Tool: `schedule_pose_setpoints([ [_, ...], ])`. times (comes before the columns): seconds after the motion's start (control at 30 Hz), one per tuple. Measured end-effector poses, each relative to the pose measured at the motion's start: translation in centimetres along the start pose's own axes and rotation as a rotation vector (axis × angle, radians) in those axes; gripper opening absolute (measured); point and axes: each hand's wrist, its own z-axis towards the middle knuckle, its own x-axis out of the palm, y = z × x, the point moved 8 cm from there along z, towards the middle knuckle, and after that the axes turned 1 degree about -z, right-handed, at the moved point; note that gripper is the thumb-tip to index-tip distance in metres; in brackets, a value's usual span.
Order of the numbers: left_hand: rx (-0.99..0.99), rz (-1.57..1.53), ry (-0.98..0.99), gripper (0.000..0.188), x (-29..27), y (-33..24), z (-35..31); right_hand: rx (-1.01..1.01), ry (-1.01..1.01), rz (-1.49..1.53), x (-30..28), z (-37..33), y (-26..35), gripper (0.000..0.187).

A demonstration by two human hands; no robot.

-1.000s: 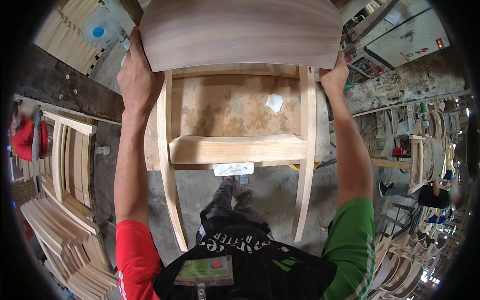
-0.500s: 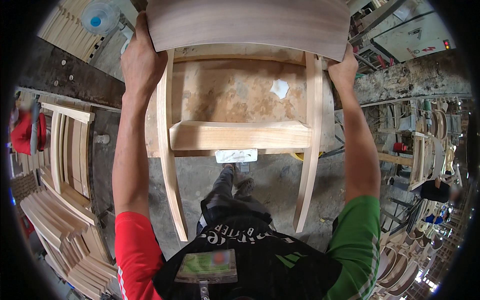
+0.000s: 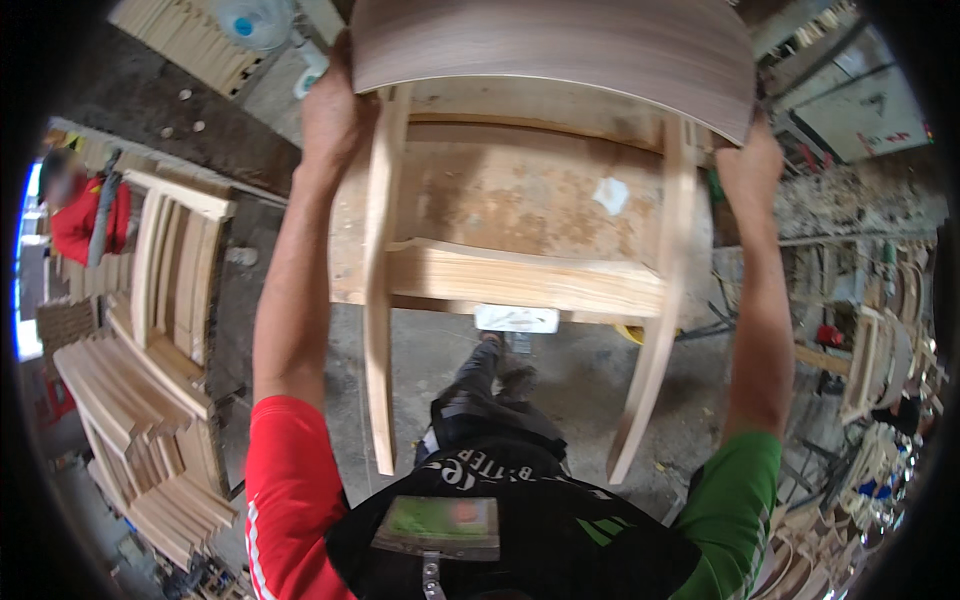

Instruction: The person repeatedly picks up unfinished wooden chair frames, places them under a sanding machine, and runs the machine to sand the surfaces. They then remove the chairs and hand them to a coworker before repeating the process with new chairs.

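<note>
Your left hand (image 3: 338, 118) and right hand (image 3: 752, 168) clasp opposite edges of the smooth, grey-brown, curved panel (image 3: 550, 45), fingers wrapped around it, tips hidden. It overlaps the far end of the pale, grained wooden frame (image 3: 525, 280), above the blotchy, stained surface (image 3: 500, 190).

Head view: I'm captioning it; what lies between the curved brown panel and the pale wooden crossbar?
Between the brown panel and crossbar, the head view shows a pale wooden strip, then a stained board with a white patch.
</note>
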Motion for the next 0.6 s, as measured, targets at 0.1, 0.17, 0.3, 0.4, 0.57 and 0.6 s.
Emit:
schedule_pose_setpoints([
  [0.1, 0.019, -0.029, -0.015, 0.070, 0.3, 0.0, 0.4, 0.017, -0.041, -0.033, -0.9, 0.3, 0.8, 0.042],
  [0.17, 0.032, -0.072, -0.025, 0.069, 0.5, 0.5, 0.4, 0.023, -0.055, -0.047, -1.0, 0.6, 1.4, 0.042],
  [0.3, -0.007, -0.122, -0.001, 0.063, 1.7, 0.6, 0.6, 0.069, -0.048, -0.092, -0.9, 0.9, 1.2, 0.044],
  [0.4, -0.019, -0.155, 0.011, 0.061, 2.4, 0.6, 0.7, 0.038, -0.044, -0.103, -0.6, 1.1, 0.9, 0.044],
  [0.57, -0.093, -0.120, 0.094, 0.062, 3.5, 1.1, 1.2, -0.001, -0.058, -0.074, 0.3, 1.1, 0.9, 0.043],
  [0.6, -0.057, -0.109, 0.066, 0.065, 3.5, 1.1, 1.1, -0.005, -0.059, -0.074, 0.5, 1.1, 0.9, 0.043],
])
